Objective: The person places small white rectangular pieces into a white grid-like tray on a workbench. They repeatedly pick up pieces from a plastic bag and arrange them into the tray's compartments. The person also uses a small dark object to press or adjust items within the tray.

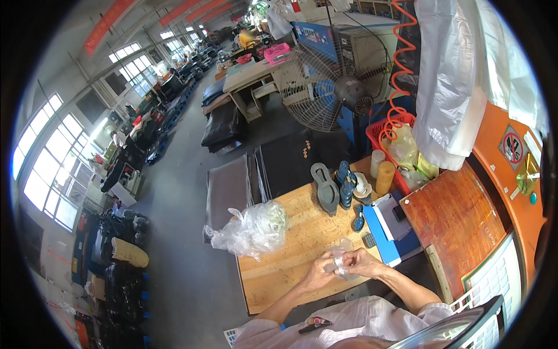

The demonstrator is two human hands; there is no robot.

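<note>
My left hand [317, 276] and my right hand [362, 264] meet above the near edge of the wooden table, fingers pinched together. Between them is a small translucent plastic piece [341, 246], gripped from both sides. Its upper part stands out above my fingers; the rest is partly covered by them, and I cannot make out its exact kind. To the left of my hands lies a crumpled heap of clear plastic bags [258, 228]. Close to my right hand sits a small dark keypad device [369, 240].
Along the table's far side stand a grey shoe sole [325, 191], dark blue soles [347, 186] and a yellowish cylinder [384, 177]. A blue folder [385, 232] lies at the right, near a red basket [401, 181]. Beyond the table stands a large fan [343, 87]; a red coiled hose [396, 75] hangs down.
</note>
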